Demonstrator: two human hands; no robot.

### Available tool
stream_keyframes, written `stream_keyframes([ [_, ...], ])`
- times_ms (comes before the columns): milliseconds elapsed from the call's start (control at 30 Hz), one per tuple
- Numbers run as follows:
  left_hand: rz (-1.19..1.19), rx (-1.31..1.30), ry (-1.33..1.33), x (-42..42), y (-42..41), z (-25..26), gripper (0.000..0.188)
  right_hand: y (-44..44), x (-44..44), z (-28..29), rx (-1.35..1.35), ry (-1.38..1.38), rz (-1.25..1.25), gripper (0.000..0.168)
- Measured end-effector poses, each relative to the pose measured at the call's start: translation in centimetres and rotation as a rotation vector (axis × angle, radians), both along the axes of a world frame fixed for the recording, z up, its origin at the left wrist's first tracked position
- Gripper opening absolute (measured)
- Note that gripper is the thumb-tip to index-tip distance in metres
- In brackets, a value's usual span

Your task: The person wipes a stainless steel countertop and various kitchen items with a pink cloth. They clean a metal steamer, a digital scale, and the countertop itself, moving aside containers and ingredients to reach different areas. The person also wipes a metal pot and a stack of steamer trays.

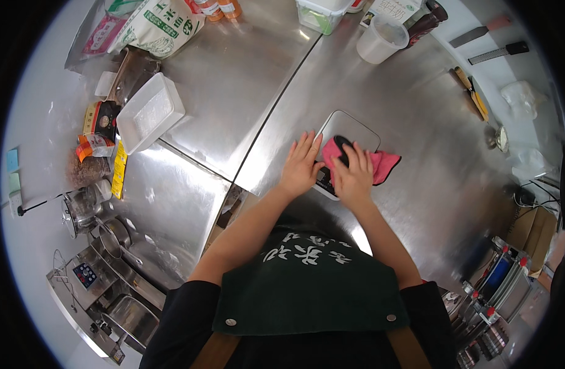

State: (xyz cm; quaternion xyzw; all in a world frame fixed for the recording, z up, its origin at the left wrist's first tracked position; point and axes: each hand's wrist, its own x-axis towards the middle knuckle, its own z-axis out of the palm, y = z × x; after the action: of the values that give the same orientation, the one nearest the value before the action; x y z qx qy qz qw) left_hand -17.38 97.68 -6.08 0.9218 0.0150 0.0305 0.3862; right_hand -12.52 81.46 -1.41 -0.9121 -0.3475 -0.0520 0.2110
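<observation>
A kitchen scale [355, 125] with a metal top plate and a black control panel lies on the stainless steel table in front of me. My left hand [302, 167] lies along its left edge, fingers stretched out over the rim and thumb by the panel. On the scale's right part my right hand [354, 177] presses down a pink cloth [385, 167] with black edging. A black patch of the cloth shows by the fingers, and its loose end spreads onto the table at the right. The hands and cloth hide part of the panel and plate.
A white rectangular tub [151, 113] stands left, near food packets [100, 120]. At the back are a clear plastic measuring cup [381, 39], a lidded container [322, 18] and a large printed bag [160, 27]. Yellow-handled tools [474, 97] lie right. Pots [114, 235] stand lower left.
</observation>
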Motion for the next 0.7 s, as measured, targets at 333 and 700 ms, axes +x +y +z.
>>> stream_keyframes([
  [333, 0.017, 0.030, -0.001, -0.1, 0.0, -0.1, 0.065, 0.7, 1.7, -0.1, -0.092, -0.107, 0.022, 0.018],
  [700, 0.034, 0.005, -0.009, -0.1, 0.0, 0.1, 0.065, 1.3, 2.8, 0.8, -0.174, -0.126, 0.137, 0.016],
])
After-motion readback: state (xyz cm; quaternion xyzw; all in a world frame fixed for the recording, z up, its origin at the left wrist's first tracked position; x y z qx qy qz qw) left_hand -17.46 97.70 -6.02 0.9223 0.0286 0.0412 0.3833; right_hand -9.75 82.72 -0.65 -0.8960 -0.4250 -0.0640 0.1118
